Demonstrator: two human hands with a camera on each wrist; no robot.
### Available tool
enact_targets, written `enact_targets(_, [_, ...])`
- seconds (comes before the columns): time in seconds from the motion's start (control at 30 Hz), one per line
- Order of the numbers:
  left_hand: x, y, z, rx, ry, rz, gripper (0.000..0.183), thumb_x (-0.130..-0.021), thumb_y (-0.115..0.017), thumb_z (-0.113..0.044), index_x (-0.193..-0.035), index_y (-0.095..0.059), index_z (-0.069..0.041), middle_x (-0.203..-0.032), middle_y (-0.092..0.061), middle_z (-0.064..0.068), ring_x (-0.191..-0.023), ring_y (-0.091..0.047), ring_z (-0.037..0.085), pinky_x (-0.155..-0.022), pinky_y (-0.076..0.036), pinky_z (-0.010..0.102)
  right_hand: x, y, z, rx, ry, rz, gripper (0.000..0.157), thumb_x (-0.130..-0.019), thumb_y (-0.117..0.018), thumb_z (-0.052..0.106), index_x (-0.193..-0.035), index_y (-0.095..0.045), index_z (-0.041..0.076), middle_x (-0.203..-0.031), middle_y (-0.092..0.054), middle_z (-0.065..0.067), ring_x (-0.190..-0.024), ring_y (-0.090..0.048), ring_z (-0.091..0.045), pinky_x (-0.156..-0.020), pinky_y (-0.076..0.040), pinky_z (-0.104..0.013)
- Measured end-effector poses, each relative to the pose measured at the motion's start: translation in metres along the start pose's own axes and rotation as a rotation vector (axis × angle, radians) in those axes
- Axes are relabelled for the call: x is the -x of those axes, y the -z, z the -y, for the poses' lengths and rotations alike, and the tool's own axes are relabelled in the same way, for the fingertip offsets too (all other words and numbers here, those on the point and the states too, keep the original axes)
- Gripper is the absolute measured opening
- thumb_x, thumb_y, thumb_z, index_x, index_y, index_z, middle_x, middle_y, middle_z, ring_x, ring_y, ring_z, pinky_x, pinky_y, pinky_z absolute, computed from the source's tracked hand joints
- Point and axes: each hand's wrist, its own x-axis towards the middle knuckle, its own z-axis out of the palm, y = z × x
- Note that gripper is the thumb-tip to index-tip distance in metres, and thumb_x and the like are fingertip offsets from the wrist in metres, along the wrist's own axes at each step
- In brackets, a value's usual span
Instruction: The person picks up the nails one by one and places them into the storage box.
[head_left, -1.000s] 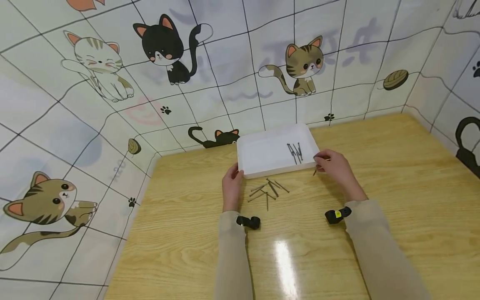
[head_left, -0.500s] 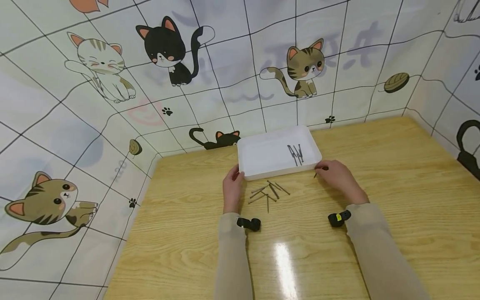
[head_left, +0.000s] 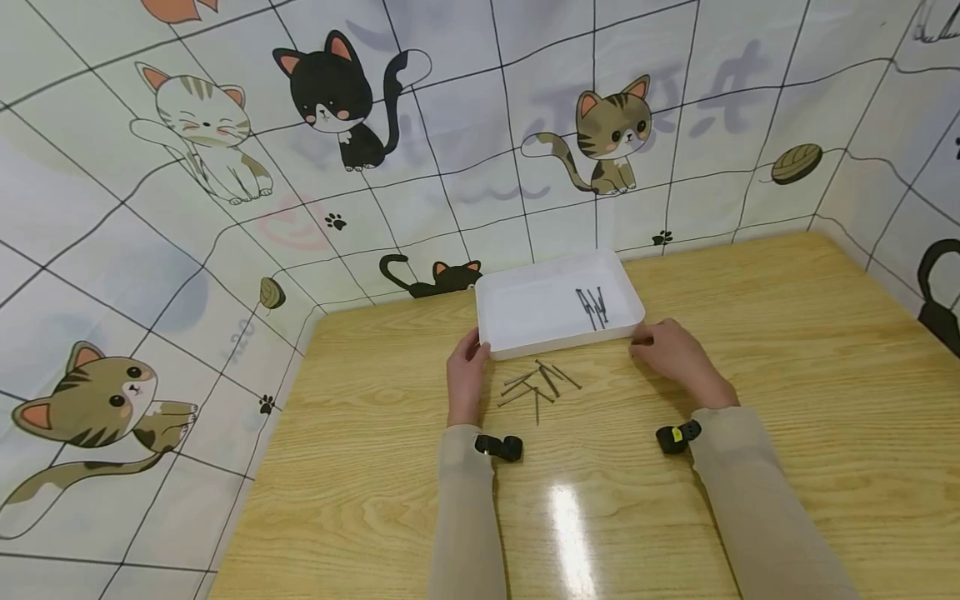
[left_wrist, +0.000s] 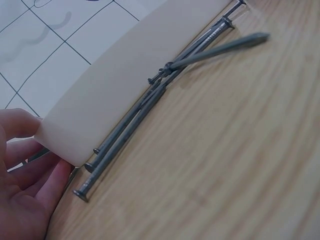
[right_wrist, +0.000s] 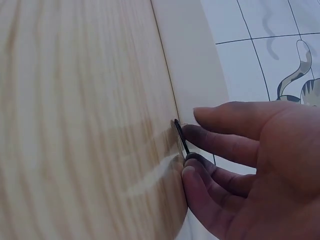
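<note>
A shallow white tray (head_left: 525, 308) lies near the back of the table, with several dark nails (head_left: 591, 308) in its right part. At its front left corner my left hand (head_left: 465, 379) holds the tray, thumb and fingers around the corner in the left wrist view. My right hand (head_left: 675, 354) is at the front right corner, fingers curled. The right wrist view shows a dark nail (right_wrist: 182, 136) in those fingers, close beside the tray wall; the head view hides it. Several loose nails (head_left: 546, 382) lie in a pile before the tray, between the hands.
The wooden table (head_left: 360, 467) meets a wall (head_left: 465, 125) printed with cartoon cats right behind the tray. Side walls rise at the left and right. Black cameras sit on both wrists.
My right hand has moved down slightly from the tray's rim to beside its front right corner; the nail below its fingers no longer shows in the head view. My left hand stays put.
</note>
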Motion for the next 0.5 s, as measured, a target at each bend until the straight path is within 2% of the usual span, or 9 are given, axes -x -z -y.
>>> enact_targets(0.17, [-0.0007,0.0004,-0.0001,-0.003,-0.007,-0.012,0.042,-0.091,-0.057,-0.027,-0.132,-0.051,-0.02,-0.127,-0.055,-0.001,-0.116,-0.05,0.015,-0.099,-0.038,0.037,0.0001,0.001,0.0008,0.011,-0.027,-0.021,0.028,-0.089,-0.056,0.014,-0.108,-0.065,-0.004,-0.11,-0.059,-0.026,-0.101,-0.053,-0.041,-0.082,-0.044,-0.052])
enact_targets(0.33, [-0.0009,0.0004,0.0008,-0.008,-0.033,-0.026,0.04,-0.091,-0.057,-0.025,-0.13,-0.053,-0.018,-0.125,-0.057,-0.001,-0.114,-0.051,0.015,-0.098,-0.04,0.037,0.0009,0.0017,-0.0006,-0.007,-0.071,-0.041,0.029,-0.088,-0.054,0.011,-0.111,-0.061,-0.005,-0.113,-0.056,-0.026,-0.104,-0.049,-0.042,-0.083,-0.042,-0.053])
enact_targets(0.5, [-0.0007,-0.0001,0.0022,-0.009,-0.047,-0.02,0.04,-0.091,-0.057,-0.025,-0.13,-0.053,-0.018,-0.124,-0.057,-0.001,-0.113,-0.052,0.015,-0.098,-0.04,0.036,0.0031,0.0047,-0.0017,-0.013,-0.101,-0.054,0.04,-0.084,-0.049,0.008,-0.121,-0.052,-0.008,-0.113,-0.052,-0.03,-0.095,-0.048,-0.039,-0.074,-0.043,-0.048])
